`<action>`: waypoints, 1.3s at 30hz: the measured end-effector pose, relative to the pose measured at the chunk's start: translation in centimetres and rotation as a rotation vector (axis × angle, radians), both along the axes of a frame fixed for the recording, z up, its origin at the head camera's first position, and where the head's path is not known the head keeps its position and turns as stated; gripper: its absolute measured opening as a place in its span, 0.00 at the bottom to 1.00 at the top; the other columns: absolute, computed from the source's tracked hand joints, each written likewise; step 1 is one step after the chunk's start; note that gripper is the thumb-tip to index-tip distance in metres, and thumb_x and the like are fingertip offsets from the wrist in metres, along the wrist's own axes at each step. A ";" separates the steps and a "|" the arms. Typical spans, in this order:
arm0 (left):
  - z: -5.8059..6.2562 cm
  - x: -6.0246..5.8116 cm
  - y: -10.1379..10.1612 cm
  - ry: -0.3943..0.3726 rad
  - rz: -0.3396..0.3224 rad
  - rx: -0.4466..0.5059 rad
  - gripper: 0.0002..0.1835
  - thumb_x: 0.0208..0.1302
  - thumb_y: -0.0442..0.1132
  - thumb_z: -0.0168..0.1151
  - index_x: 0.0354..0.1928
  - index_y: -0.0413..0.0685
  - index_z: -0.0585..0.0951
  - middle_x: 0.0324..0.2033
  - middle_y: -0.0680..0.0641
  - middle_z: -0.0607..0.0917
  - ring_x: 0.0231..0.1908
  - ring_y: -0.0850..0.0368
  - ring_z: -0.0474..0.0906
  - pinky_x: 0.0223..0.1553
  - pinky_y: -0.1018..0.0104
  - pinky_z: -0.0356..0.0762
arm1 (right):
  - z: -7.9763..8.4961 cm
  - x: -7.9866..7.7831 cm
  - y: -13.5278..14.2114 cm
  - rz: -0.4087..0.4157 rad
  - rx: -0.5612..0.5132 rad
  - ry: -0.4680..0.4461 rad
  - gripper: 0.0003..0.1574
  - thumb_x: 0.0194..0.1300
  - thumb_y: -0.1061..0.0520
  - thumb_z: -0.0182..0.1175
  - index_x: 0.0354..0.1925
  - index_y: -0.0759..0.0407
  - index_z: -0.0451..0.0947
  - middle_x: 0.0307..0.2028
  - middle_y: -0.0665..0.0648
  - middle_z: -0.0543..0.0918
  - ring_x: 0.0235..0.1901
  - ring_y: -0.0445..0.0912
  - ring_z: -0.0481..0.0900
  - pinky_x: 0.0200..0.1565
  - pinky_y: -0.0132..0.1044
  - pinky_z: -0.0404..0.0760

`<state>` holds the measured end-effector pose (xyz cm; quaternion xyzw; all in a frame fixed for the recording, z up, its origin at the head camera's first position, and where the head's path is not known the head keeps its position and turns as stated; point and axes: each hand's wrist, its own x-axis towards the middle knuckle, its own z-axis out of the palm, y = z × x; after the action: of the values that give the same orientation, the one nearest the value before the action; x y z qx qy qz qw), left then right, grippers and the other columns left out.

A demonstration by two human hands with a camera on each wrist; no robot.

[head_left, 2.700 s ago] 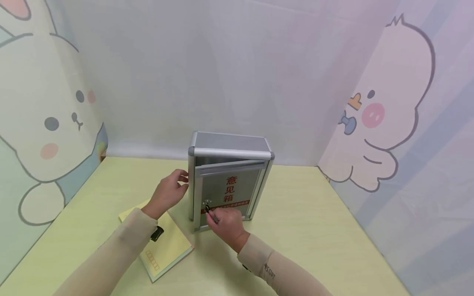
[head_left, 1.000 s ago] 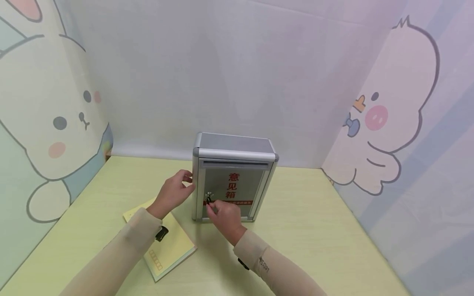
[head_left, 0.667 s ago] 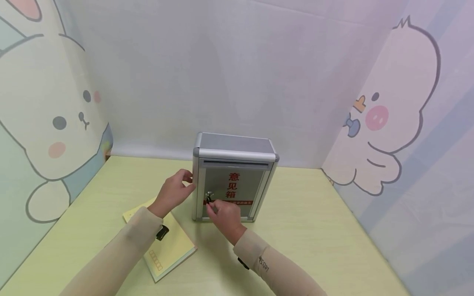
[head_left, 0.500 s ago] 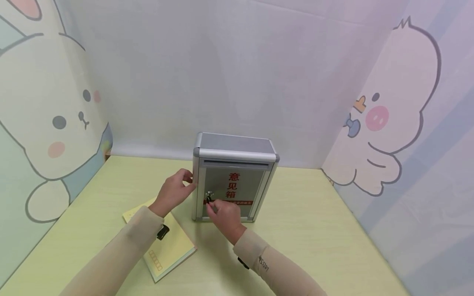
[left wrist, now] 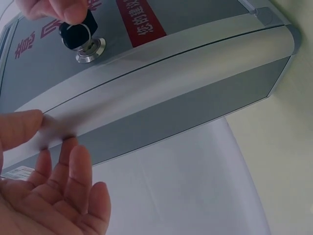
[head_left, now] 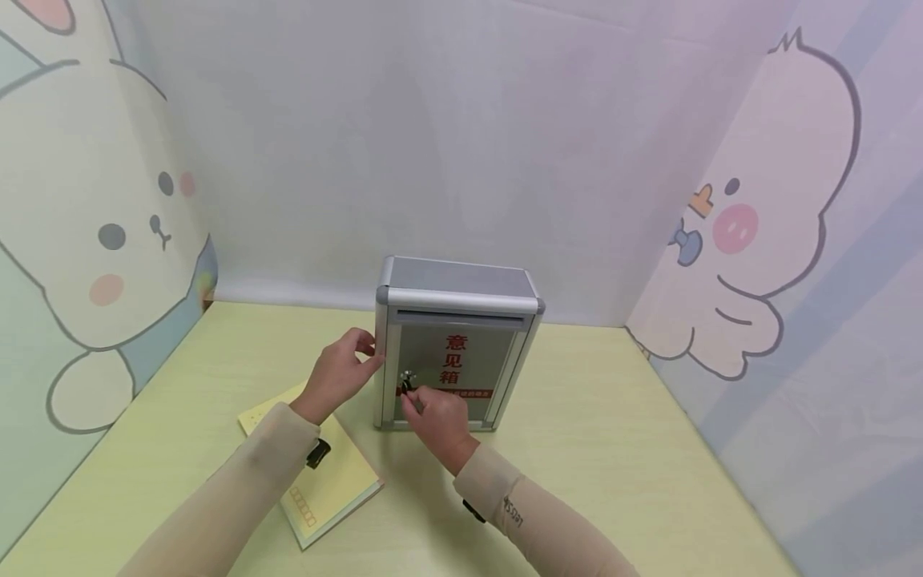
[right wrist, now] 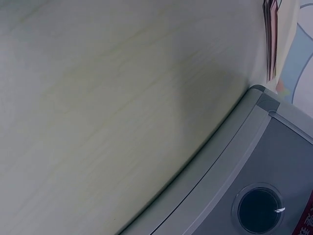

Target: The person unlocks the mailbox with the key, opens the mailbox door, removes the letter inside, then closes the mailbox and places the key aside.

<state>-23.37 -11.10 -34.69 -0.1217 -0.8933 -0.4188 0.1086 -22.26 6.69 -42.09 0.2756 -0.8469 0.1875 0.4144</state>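
Note:
A grey metal suggestion box [head_left: 456, 280] stands upright on the table, its front door [head_left: 476, 361] flush with the frame and a slot across the top. Red Chinese characters mark the door. My right hand [head_left: 443, 421] pinches the black-headed key [left wrist: 78, 32], which sits in the round lock [left wrist: 91, 53] at the door's left side. At the box's left front edge is my left hand [head_left: 340, 373]. In the left wrist view its thumb and loosely bent fingertips lie right at the rounded frame. The right wrist view shows no hand, only the box's lower corner and a round dark spot.
A stack of yellow envelopes [head_left: 328, 477] lies on the table left of the box, partly under the left forearm. The pale yellow table [head_left: 613, 449] extends to the right. Cloth walls with cartoon animals enclose the back and both sides.
The door stood ajar in the oldest frame and has swung in flush, the right hand moving in with the key. Over the last second both hands have stayed nearly still.

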 end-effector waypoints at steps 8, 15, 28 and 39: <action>-0.1 0.3 -0.1 -0.014 -0.002 0.010 0.13 0.64 0.35 0.58 0.47 0.34 0.74 0.42 0.35 0.82 0.33 0.46 0.78 0.38 0.50 0.75 | 0.0 0.2 0.1 -0.012 0.024 -0.061 0.10 0.49 0.58 0.72 0.27 0.57 0.79 0.15 0.49 0.80 0.11 0.29 0.52 0.14 0.22 0.53; 0.0 0.4 0.0 -0.023 -0.003 0.018 0.13 0.65 0.35 0.57 0.48 0.34 0.74 0.42 0.35 0.82 0.34 0.46 0.78 0.39 0.50 0.75 | 0.2 0.5 0.2 -0.007 -0.011 -0.199 0.09 0.56 0.56 0.68 0.31 0.57 0.77 0.09 0.48 0.70 0.11 0.29 0.49 0.15 0.24 0.53; 0.0 0.3 0.0 -0.031 0.008 0.014 0.13 0.65 0.37 0.58 0.47 0.34 0.74 0.42 0.36 0.82 0.32 0.48 0.77 0.38 0.51 0.74 | 0.9 0.3 0.1 0.176 -0.588 -0.990 0.26 0.68 0.47 0.58 0.51 0.69 0.77 0.40 0.60 0.84 0.37 0.48 0.82 0.36 0.40 0.79; 0.0 0.1 0.2 -0.028 0.021 -0.003 0.16 0.64 0.40 0.60 0.46 0.35 0.73 0.43 0.36 0.81 0.30 0.51 0.76 0.32 0.58 0.72 | 1.4 0.0 -0.2 0.168 -0.706 -1.068 0.20 0.64 0.51 0.63 0.43 0.69 0.81 0.28 0.54 0.81 0.25 0.40 0.70 0.28 0.32 0.70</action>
<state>-23.28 -10.90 -34.73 -0.1068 -0.8966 -0.4178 0.1003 -22.21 6.46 -40.74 0.0571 -0.7994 0.5979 -0.0145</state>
